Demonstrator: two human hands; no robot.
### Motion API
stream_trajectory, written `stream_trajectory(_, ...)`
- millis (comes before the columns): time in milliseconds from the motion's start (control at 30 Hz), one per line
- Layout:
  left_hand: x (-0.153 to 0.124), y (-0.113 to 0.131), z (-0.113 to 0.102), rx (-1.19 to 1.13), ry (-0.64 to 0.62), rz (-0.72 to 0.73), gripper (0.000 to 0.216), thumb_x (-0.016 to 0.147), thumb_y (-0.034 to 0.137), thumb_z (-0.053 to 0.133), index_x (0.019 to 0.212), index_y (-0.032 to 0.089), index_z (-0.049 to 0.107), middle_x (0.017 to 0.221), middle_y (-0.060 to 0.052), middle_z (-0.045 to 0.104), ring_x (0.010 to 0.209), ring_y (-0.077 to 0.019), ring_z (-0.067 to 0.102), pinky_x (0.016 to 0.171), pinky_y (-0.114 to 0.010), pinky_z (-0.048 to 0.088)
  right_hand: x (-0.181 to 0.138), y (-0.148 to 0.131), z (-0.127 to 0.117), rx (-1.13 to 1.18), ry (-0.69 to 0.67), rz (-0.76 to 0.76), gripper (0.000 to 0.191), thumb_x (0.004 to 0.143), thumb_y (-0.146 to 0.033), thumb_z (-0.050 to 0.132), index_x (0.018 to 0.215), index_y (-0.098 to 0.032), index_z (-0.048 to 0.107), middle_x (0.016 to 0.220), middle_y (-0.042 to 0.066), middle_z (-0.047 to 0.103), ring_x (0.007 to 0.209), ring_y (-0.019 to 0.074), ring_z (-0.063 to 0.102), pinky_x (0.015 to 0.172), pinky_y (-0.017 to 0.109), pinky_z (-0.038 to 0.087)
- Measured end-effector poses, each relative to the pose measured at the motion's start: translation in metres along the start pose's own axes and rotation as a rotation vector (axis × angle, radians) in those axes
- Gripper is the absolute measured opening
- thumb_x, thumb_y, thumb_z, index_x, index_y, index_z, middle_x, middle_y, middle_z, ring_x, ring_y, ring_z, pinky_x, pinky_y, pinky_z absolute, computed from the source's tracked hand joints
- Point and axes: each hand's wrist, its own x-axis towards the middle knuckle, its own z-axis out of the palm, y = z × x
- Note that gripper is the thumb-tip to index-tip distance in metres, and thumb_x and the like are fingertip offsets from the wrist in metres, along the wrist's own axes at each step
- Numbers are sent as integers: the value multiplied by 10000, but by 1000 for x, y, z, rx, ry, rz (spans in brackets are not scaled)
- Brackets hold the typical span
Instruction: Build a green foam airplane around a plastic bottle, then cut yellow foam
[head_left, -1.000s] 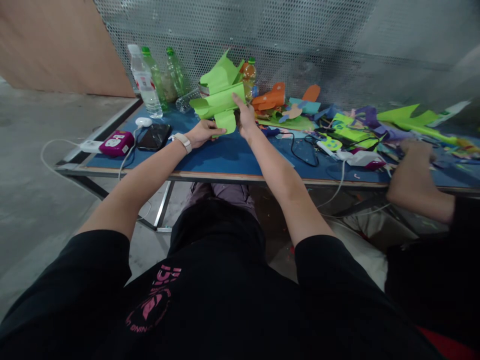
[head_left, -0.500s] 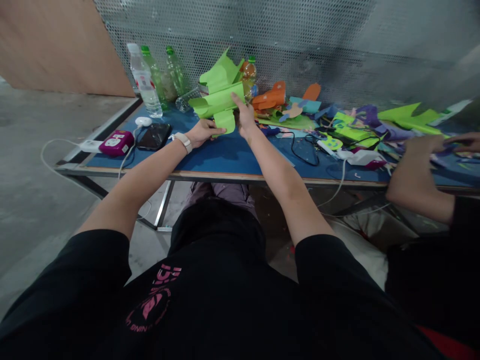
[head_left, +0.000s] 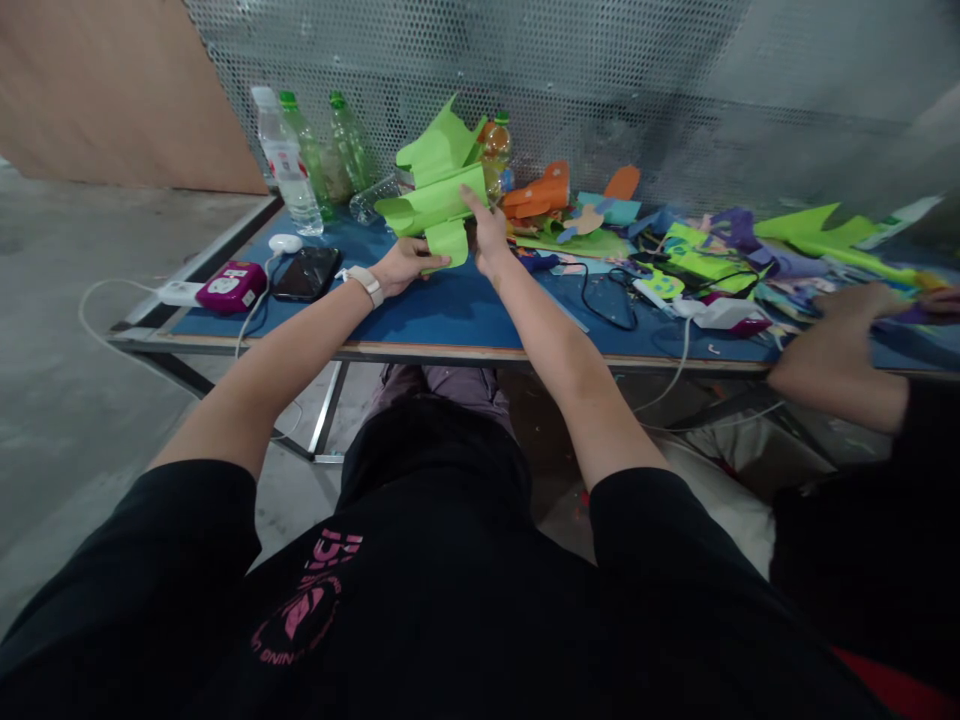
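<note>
A folded lime-green paper shape (head_left: 435,195) stands upright on the blue table (head_left: 450,310), held between both of my hands. My left hand (head_left: 405,265), with a pale watch on its wrist, pinches the lower flap of the paper. My right hand (head_left: 487,235) grips the right side, its forefinger laid along a fold. Both arms reach far forward over the table's front edge.
Several plastic bottles (head_left: 300,160) stand at the back left. A black phone (head_left: 306,273), a magenta power strip (head_left: 229,287) and cables lie at the left. Coloured paper scraps (head_left: 675,250) cover the right half. Another person's hand (head_left: 855,305) rests at the right.
My hands and the green paper have barely shifted. The other person's hand at the right has moved slightly farther right over the scraps.
</note>
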Motion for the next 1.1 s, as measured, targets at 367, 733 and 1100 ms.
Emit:
stream_trajectory(367, -2, 0, -1, 73, 5, -18, 391, 1030, -31, 1120, 903, 143, 794, 777, -10, 726, 717, -121, 515, 680, -295, 420, -10, -12, 11, 60, -21, 10, 942, 487, -958, 1205, 1085, -379, 765, 1039, -57, 979, 1730, 203, 713, 1546, 447, 541)
stream_trajectory(733, 0, -3, -5, 128, -5, 0, 615, 985, 91, 1255, 781, 187, 683, 670, 24, 613, 663, -120, 512, 653, -302, 462, 16, 14, -5, 52, 0, -38, 1034, 542, -970, 1191, 1259, -297, 871, 1290, -2, 992, 1607, 269, 824, 1511, 539, 596)
stream_trajectory(1100, 1, -4, -10, 46, -55, 11, 526, 912, -72, 1173, 804, 181, 725, 649, 29, 598, 598, -113, 519, 573, -274, 429, -1, -3, -2, -41, 20, 10, 898, 597, -905, 1196, 1224, -349, 872, 1458, 39, 966, 1702, 352, 783, 1455, 614, 679)
